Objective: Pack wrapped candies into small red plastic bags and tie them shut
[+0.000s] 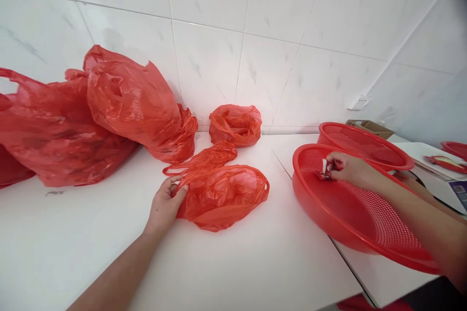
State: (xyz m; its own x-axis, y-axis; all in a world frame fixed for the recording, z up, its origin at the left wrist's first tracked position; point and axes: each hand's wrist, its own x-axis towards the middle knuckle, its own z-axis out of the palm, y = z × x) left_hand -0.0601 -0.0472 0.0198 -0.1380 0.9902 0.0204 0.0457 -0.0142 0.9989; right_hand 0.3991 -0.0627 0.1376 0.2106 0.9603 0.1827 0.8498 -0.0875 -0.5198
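My left hand (pixel 166 204) pinches the left edge of an open red plastic bag (pixel 222 199) that lies spread on the white table. Over to the right, my right hand (pixel 346 169) reaches into a large red plastic basket (pixel 339 209) with perforated sides. Its fingers are closed on a small red-and-white packet (pixel 324 167); whether there is more than one I cannot tell. Another crumpled red plastic bag (pixel 215 154) lies just behind the open one, touching it.
Several full red bags (pixel 127 102) lean by the tiled wall at left. A round, open-topped red bag (pixel 235 126) stands at the back. Behind the basket are a second red basket (pixel 365 143) and a cardboard box (pixel 372 128). Another person's forearm (pixel 419 188) shows partly behind mine.
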